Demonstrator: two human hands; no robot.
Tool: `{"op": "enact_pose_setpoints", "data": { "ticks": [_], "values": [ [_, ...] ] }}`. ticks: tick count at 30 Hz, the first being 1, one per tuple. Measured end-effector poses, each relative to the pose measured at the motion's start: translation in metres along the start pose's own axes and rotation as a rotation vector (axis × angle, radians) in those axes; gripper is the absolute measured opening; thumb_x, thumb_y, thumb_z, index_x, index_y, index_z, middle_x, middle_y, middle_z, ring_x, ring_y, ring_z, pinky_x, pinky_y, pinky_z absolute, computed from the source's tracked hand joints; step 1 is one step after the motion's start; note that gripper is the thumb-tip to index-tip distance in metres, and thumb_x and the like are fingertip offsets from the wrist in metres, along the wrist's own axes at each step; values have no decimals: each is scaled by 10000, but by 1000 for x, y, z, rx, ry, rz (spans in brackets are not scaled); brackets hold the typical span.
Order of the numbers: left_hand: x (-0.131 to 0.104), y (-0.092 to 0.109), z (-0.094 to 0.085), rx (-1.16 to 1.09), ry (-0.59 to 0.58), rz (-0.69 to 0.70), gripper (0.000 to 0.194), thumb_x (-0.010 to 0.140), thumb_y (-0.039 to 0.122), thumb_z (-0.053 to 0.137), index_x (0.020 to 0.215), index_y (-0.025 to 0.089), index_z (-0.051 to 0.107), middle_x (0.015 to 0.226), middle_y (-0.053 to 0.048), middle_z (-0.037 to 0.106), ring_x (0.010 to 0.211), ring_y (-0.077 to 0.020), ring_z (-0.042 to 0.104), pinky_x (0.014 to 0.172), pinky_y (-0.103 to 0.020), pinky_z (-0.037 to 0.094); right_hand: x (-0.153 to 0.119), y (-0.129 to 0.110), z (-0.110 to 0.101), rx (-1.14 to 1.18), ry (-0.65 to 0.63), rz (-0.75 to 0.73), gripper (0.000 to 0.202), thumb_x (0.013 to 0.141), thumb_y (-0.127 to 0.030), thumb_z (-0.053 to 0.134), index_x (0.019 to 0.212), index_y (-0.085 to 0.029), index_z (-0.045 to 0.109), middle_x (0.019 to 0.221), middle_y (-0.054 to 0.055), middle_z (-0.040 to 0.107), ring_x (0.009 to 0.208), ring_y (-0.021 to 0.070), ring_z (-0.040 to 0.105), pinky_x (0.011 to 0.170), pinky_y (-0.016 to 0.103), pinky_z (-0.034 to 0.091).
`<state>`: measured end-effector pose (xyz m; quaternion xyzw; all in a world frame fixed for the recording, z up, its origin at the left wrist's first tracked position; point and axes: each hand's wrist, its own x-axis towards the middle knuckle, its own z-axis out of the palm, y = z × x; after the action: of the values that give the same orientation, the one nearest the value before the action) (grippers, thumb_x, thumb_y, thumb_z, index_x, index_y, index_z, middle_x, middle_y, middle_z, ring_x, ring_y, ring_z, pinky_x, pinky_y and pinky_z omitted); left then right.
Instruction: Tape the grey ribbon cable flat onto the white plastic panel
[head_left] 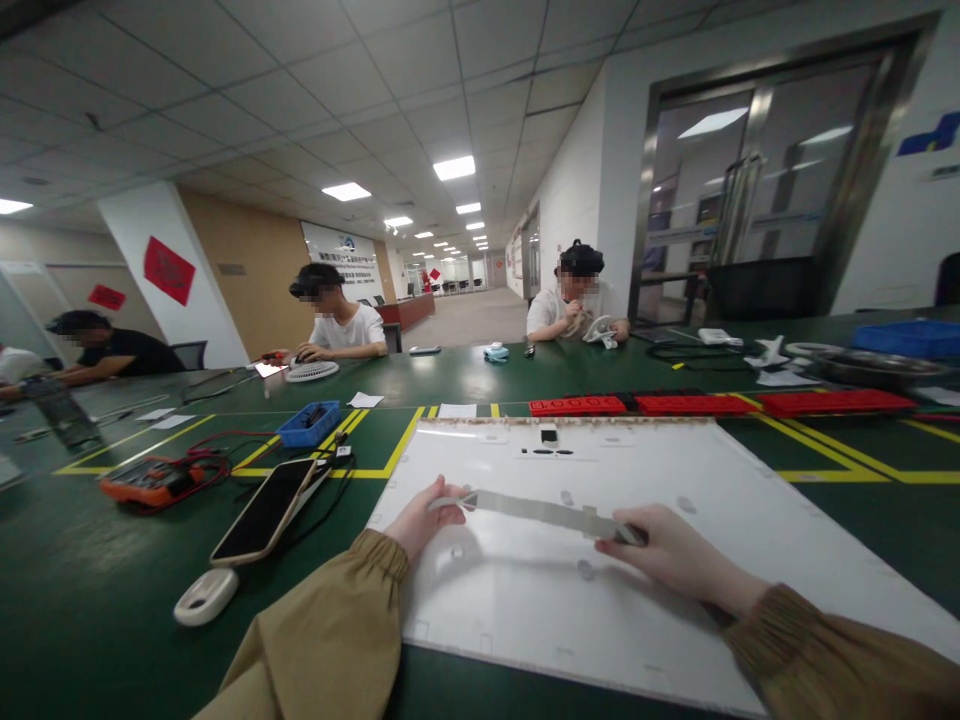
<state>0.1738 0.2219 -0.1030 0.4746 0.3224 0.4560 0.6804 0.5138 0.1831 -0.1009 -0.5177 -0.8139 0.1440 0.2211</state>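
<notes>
A thin grey flat strip (536,510) spans between my two hands, held above a large white panel (517,600). My left hand (429,515) pinches the strip's left end between thumb and fingers. At its right end, my right hand (664,545) is closed round it, and the fingers hide part of that end. The strip slants slightly down to the right. Near the panel's far edge there is a small black square (550,437) with dark slots below it. What the strip belongs to cannot be made out.
Left of the panel lie a smartphone (266,512), a white oval object (206,597), an orange multimeter (154,480) with red leads and a blue tray (308,424). Red trays (577,406) line the panel's far side. Co-workers sit across the green table (97,600).
</notes>
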Motion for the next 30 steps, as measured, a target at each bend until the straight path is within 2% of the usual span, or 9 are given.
{"op": "enact_pose_setpoints", "data": {
  "ticks": [5,10,14,20,25,28,30],
  "values": [
    [-2,-4,-1,146,-44,117,470,639,540,734,834,113,718,918,-112,651,875,-220,552,764,-315,449,1,0,1,27,-14,4,411,796,-522,537,602,-161,518,539,-25,427,516,106,395,504,239,253],
    [-3,-3,-5,330,-176,101,501,737,570,630,912,104,689,870,-116,678,716,-170,576,756,-296,418,1,-3,-2,95,-46,26,383,804,-512,528,664,-156,552,573,-19,449,540,112,401,516,241,272],
    [-6,0,-2,439,-197,122,478,776,566,584,850,105,683,854,-108,665,743,-174,565,760,-278,407,0,-6,-3,62,-40,16,382,804,-518,532,671,-160,546,584,-13,483,541,116,418,515,242,269],
    [-9,7,9,454,-133,114,460,694,571,673,681,112,638,659,-58,612,645,-146,537,674,-252,383,-2,-11,-3,-69,-20,-20,398,798,-538,534,644,-172,504,554,-13,494,517,119,427,510,248,244],
    [-7,-2,9,441,-62,25,504,614,611,711,661,126,583,590,-35,588,516,-101,477,511,-226,307,-3,-14,-4,-126,-27,-9,404,788,-559,533,655,-179,493,578,2,518,545,137,448,522,251,243],
    [-6,-8,8,446,-38,-16,536,604,647,691,581,152,488,456,34,453,403,-61,342,431,-216,196,-3,-15,-4,-158,-21,-6,402,775,-560,549,649,-184,483,587,7,524,558,145,446,529,254,238],
    [-6,-9,8,466,-48,4,568,618,665,667,532,163,417,423,70,339,394,-43,256,425,-219,135,-2,-16,-4,-166,-17,-8,409,772,-567,551,645,-186,475,596,10,530,566,149,448,533,254,239]
  ]
}}
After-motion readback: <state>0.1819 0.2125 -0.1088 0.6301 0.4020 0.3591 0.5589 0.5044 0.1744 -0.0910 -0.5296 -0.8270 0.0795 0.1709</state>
